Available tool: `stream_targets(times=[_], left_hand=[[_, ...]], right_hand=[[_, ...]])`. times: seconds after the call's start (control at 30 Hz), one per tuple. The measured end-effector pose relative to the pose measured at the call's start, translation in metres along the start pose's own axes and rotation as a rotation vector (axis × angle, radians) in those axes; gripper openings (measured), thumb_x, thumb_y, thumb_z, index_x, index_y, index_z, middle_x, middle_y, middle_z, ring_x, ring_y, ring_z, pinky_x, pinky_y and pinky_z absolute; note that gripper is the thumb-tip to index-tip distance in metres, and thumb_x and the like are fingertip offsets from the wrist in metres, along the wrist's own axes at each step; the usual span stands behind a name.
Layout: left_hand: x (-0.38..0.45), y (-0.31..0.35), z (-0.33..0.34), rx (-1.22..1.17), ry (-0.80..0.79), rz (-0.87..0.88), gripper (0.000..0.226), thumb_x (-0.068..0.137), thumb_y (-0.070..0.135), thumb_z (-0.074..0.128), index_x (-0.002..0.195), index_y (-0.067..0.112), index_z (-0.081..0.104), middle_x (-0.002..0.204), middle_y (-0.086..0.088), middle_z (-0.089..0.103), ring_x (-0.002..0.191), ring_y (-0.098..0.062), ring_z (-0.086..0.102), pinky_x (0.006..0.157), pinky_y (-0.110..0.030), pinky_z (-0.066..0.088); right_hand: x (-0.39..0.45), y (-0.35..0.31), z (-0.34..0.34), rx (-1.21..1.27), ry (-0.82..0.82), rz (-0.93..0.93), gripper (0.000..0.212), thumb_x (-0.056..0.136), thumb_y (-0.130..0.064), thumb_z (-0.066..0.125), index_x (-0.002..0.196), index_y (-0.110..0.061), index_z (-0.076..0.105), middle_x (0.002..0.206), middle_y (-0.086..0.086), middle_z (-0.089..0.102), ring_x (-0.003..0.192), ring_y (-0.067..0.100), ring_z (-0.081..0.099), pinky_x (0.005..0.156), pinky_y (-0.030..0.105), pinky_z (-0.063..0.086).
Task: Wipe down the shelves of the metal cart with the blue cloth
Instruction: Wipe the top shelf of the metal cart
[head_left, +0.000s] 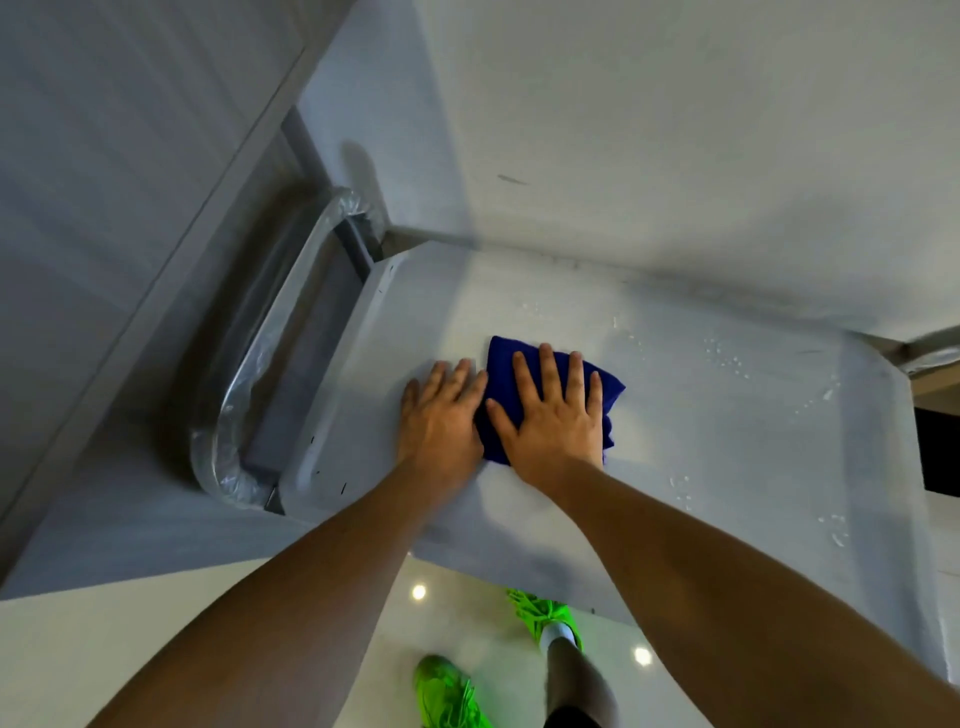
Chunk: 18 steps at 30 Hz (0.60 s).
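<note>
Blur softens the whole view, so small marks on the top shelf (701, 415) of the metal cart (374, 525) are hard to read; the lower shelves are hidden under this top one, and the right end of the cart is cut off by the picture edge. Only the far part and the right side of the blue cloth (605, 387) show, because the right hand (550, 415) lies flat on top of it with fingers spread and straight, not curled around anything. Whether the cloth is folded I cannot tell. The left hand (441, 415) is also flat and open, palm down on the bare shelf, just beside the cloth on its left edge; its thumb side touches or nearly touches the cloth, and I cannot tell which. Water drops (722, 356) sit on the shelf to the right of the right hand and beyond it, well apart from the cloth. The cart handle (270, 343), wrapped in clear plastic film, is to the left of the left hand, past the shelf edge. Below both forearms, green shoes (447, 696) stand on a glossy floor (467, 613); one shoe is partly hidden under the shelf edge.
</note>
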<state>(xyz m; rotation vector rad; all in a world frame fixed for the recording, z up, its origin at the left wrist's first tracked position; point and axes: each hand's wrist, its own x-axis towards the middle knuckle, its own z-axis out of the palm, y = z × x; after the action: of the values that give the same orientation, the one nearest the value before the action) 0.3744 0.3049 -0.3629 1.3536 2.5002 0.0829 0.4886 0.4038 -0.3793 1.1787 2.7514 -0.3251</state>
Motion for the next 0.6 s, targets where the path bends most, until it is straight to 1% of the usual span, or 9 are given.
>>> stream_targets(times=[0.07, 0.13, 0.2, 0.37, 0.43, 0.53, 0.6], left_hand=[[0.003, 0.002, 0.000, -0.008, 0.004, 0.004, 0.061, 0.099, 0.041, 0.040, 0.155, 0.024, 0.025, 0.163, -0.001, 0.023, 0.151, -0.028, 0.012, 0.120, -0.051, 0.013], [0.007, 0.003, 0.002, -0.015, -0.013, -0.043, 0.057, 0.101, 0.040, 0.031, 0.156, 0.027, 0.022, 0.164, 0.001, 0.022, 0.152, -0.027, 0.009, 0.120, -0.051, 0.010], [0.008, 0.000, 0.006, 0.003, -0.005, -0.050, 0.054, 0.103, 0.041, 0.024, 0.156, 0.031, 0.022, 0.164, 0.003, 0.020, 0.152, -0.024, 0.008, 0.121, -0.050, 0.007], [0.006, -0.005, 0.011, 0.041, 0.042, -0.034, 0.056, 0.101, 0.046, 0.017, 0.153, 0.032, 0.031, 0.161, 0.004, 0.027, 0.151, -0.024, 0.015, 0.121, -0.048, 0.009], [0.006, -0.001, 0.012, 0.047, 0.051, -0.048, 0.057, 0.100, 0.045, 0.016, 0.153, 0.031, 0.033, 0.160, 0.002, 0.030, 0.151, -0.025, 0.018, 0.121, -0.048, 0.010], [0.005, 0.002, 0.012, 0.035, 0.088, -0.053, 0.056, 0.100, 0.043, 0.019, 0.150, 0.027, 0.041, 0.157, -0.001, 0.037, 0.148, -0.028, 0.025, 0.120, -0.050, 0.015], [0.004, 0.001, 0.012, 0.041, 0.075, -0.050, 0.057, 0.100, 0.043, 0.017, 0.150, 0.027, 0.040, 0.157, -0.001, 0.037, 0.149, -0.029, 0.025, 0.120, -0.051, 0.015]], right_hand=[[0.022, 0.007, -0.006, -0.005, -0.002, 0.003, 0.079, 0.094, -0.073, 0.002, 0.161, -0.032, 0.002, 0.170, 0.002, -0.002, 0.152, 0.034, -0.011, 0.120, 0.054, -0.012], [0.042, 0.014, -0.011, -0.015, 0.001, 0.001, 0.079, 0.094, -0.073, 0.002, 0.161, -0.031, 0.001, 0.170, 0.002, -0.003, 0.152, 0.034, -0.012, 0.120, 0.054, -0.011], [0.060, 0.018, -0.014, -0.025, 0.005, 0.002, 0.079, 0.095, -0.073, 0.004, 0.161, -0.031, 0.001, 0.170, 0.002, -0.003, 0.152, 0.034, -0.012, 0.120, 0.054, -0.011], [0.102, 0.021, -0.021, -0.044, 0.024, 0.003, 0.078, 0.095, -0.072, 0.004, 0.160, -0.030, -0.001, 0.169, 0.003, -0.004, 0.152, 0.035, -0.012, 0.118, 0.054, -0.013], [0.110, 0.022, -0.023, -0.050, 0.038, -0.010, 0.078, 0.095, -0.072, 0.003, 0.160, -0.029, 0.000, 0.169, 0.004, -0.004, 0.152, 0.035, -0.011, 0.118, 0.054, -0.012], [0.112, 0.023, -0.023, -0.057, 0.055, -0.018, 0.079, 0.095, -0.072, 0.002, 0.161, -0.028, 0.002, 0.169, 0.004, -0.002, 0.152, 0.036, -0.010, 0.118, 0.055, -0.012], [0.109, 0.021, -0.023, -0.056, 0.052, -0.012, 0.079, 0.095, -0.071, 0.001, 0.161, -0.028, 0.002, 0.169, 0.005, -0.003, 0.152, 0.036, -0.010, 0.118, 0.055, -0.011]])
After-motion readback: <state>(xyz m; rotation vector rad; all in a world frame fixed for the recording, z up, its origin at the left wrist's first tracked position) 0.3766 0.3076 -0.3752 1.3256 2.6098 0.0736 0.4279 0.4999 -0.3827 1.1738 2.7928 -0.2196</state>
